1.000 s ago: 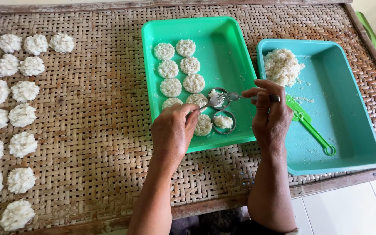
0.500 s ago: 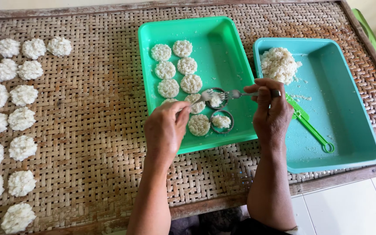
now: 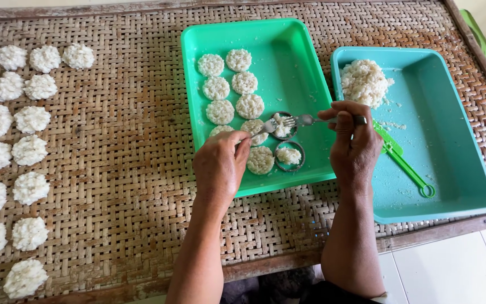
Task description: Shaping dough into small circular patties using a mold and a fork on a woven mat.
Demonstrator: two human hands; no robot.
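Fork (image 3: 288, 121) now over upper of two ring moulds (image 3: 283, 126) — right hand (image 3: 355, 141) holds it.

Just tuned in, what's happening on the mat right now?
A person is pressing cooked rice into round cakes. The right hand holds a fork over a ring mould in the green tray, while the left hand rests by the cakes there. A rice heap and green tongs lie in the teal tray. Finished rice cakes line the woven mat.

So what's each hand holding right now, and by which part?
The right hand holds a metal fork by its handle end, tines over a ring mould of rice. The left hand holds nothing visible; its fingertips rest among the rice discs.
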